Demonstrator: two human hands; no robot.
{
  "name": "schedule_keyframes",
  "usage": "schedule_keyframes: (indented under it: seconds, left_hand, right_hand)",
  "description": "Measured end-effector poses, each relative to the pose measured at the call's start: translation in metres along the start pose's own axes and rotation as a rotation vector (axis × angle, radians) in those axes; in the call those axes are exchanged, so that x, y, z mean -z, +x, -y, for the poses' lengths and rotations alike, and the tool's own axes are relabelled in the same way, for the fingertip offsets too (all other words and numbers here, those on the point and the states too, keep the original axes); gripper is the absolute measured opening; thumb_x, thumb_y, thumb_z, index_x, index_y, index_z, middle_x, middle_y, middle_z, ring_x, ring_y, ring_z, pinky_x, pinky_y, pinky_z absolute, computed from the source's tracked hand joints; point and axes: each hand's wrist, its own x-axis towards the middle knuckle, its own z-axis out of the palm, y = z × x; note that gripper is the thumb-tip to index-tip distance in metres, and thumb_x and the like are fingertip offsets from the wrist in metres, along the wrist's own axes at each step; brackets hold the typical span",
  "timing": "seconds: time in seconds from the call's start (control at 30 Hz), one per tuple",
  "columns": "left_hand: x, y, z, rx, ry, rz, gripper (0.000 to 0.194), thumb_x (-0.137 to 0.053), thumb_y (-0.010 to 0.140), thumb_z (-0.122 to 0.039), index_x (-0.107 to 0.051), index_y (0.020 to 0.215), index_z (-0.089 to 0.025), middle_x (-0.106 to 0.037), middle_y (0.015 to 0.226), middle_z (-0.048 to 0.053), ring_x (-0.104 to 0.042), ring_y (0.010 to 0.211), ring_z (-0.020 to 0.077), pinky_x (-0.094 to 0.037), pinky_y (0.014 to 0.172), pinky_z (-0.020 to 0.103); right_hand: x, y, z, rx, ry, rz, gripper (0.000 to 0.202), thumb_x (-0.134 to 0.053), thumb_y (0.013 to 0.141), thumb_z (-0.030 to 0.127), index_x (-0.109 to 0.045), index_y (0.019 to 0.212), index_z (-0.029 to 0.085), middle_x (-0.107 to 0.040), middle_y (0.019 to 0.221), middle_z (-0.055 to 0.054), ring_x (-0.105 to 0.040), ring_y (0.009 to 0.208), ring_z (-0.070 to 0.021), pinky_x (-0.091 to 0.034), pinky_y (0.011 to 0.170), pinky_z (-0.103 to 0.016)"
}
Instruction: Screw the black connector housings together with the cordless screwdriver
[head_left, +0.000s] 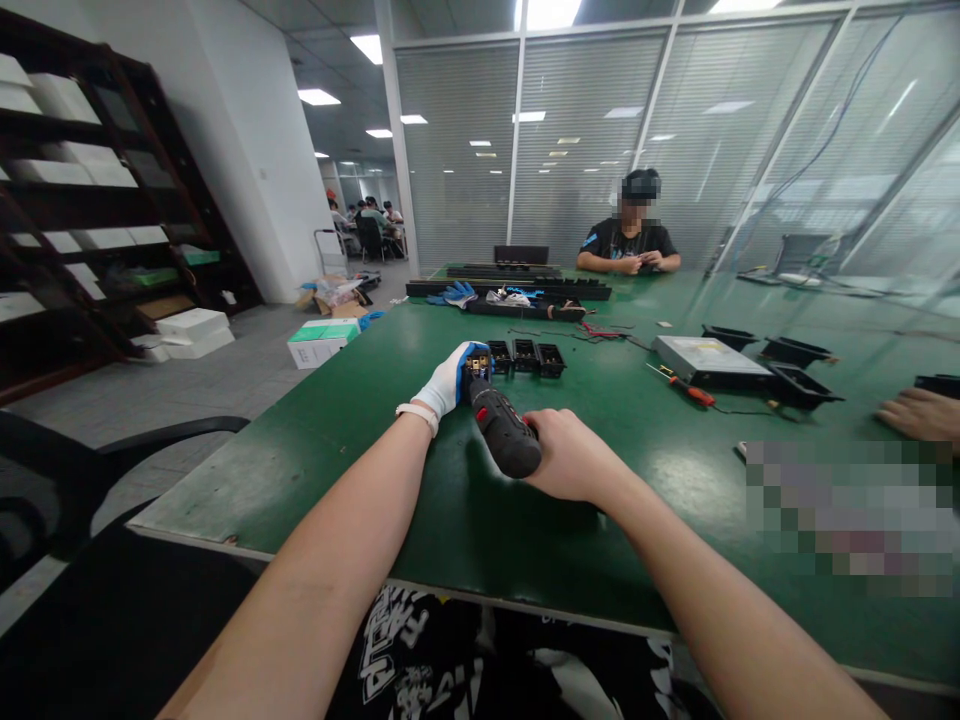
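My left hand (pixel 452 378), in a white and blue glove, is closed around a small black socket housing (pixel 478 368) with brass-coloured contacts showing. Bare, my right hand (pixel 564 452) grips a black power drill (pixel 504 432) with a red button on its side. The drill's nose points at the housing and meets its near side; whether the bit sits on a screw is hidden. Just beyond and to the right, several similar black housings (pixel 526 356) stand in a row on the green table (pixel 420 480).
Black strips (pixel 517 290) and a blue glove (pixel 454 294) lie at the back. To the right are a silver box (pixel 709 358), an orange screwdriver (pixel 694 393) and black trays (pixel 802 385). A co-worker's hand (pixel 919 412) is at the right edge; another person (pixel 630 235) sits opposite.
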Motion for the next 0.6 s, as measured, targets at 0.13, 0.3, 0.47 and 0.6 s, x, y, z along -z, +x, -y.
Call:
schedule_keyframes:
  seconds: [0.13,0.3,0.47,0.6]
  left_hand:
    - [-0.005,-0.007,-0.005,0.0,0.051,-0.007,0.013,-0.09,0.088,-0.031,-0.085,0.092,-0.02,-0.085,0.096,0.007,-0.078,0.116,0.0306,-0.057,0.121,0.044]
    - [-0.009,-0.006,-0.006,0.01,0.047,-0.04,0.016,-0.092,0.088,-0.035,-0.084,0.093,-0.021,-0.086,0.097,0.009,-0.08,0.119,0.0344,-0.059,0.12,0.047]
    - [-0.004,-0.004,-0.007,-0.053,0.133,-0.075,0.013,-0.088,0.088,-0.032,-0.084,0.091,-0.021,-0.087,0.098,0.007,-0.08,0.115,0.0337,-0.063,0.115,0.046]
    - [0.003,0.001,-0.006,-0.161,0.267,0.005,0.018,-0.093,0.082,-0.027,-0.086,0.096,-0.021,-0.088,0.103,0.006,-0.08,0.115,0.0326,-0.063,0.118,0.045]
  right_hand:
    - [0.001,-0.001,0.001,-0.002,0.003,0.005,0.015,-0.087,0.09,0.035,-0.079,0.089,0.023,-0.089,0.096,-0.015,-0.084,0.09,-0.0327,-0.047,0.071,-0.035]
    - [0.002,0.0,0.001,0.0,-0.014,0.025,0.015,-0.085,0.094,0.036,-0.08,0.089,0.023,-0.09,0.097,-0.015,-0.085,0.091,-0.0321,-0.049,0.072,-0.034]
    - [0.0,0.001,-0.001,0.002,-0.046,0.024,0.016,-0.083,0.095,0.038,-0.081,0.093,0.022,-0.091,0.1,-0.015,-0.087,0.095,-0.0345,-0.052,0.073,-0.034]
    - [0.0,0.002,-0.003,-0.002,-0.029,0.04,0.024,-0.083,0.096,0.047,-0.082,0.095,0.023,-0.091,0.104,-0.015,-0.088,0.102,-0.0354,-0.055,0.077,-0.033]
